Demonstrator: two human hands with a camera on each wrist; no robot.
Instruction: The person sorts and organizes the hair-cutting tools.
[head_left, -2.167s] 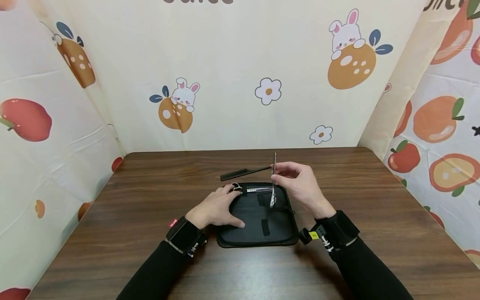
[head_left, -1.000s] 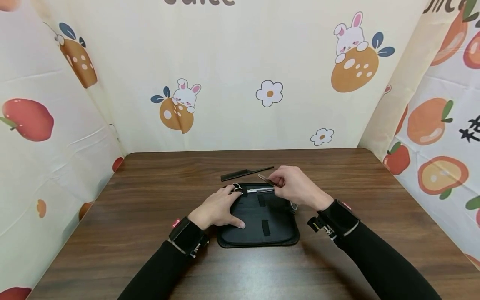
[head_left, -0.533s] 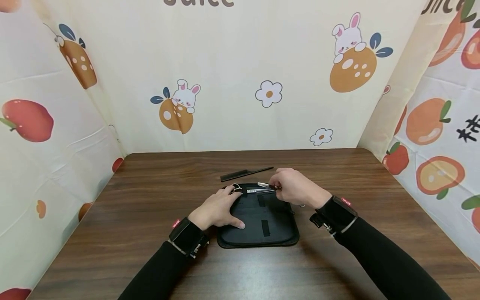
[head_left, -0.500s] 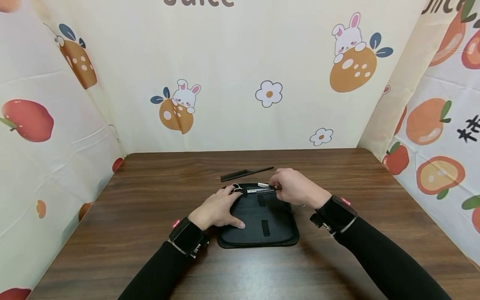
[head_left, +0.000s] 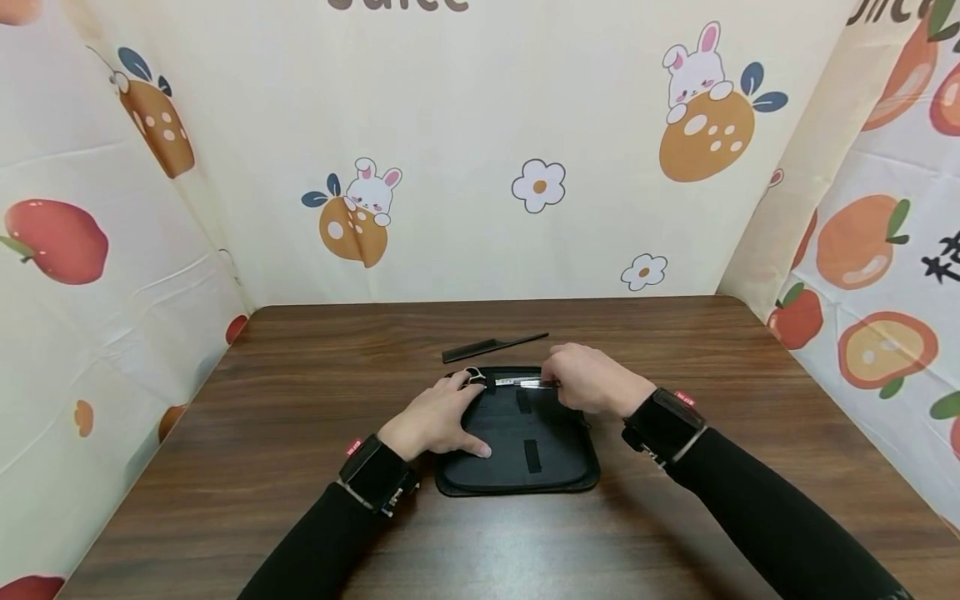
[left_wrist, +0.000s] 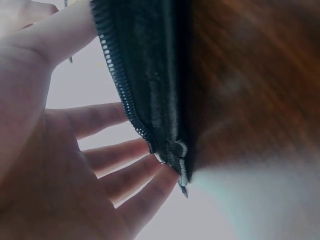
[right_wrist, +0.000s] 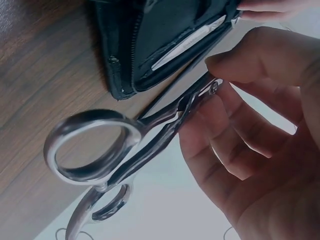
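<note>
A black zip case (head_left: 495, 458) lies unzipped and flat on the table. My left hand (head_left: 431, 419) rests on its left side, fingers spread over the edge and thumb extended. A silver pair of scissors (head_left: 508, 382) lies along the case's far side, its finger loops by my left fingertips. At the far right corner, my right hand (head_left: 596, 382) pinches a second pair of scissors (right_wrist: 161, 142) near the pivot. In the right wrist view its finger rings point away from the case. In the head view its blades point left over the case, and the hand hides its handles.
A black comb (head_left: 480, 348) with a thin tail lies behind the case on the brown wooden table (head_left: 337, 358). A pale printed cloth (head_left: 465, 108) hangs behind the table, with more cloth at both sides.
My right hand has turned the held scissors from upright to lying flat with blades leftward, then brought them lower toward the case's far side. The left hand has stayed in place.
</note>
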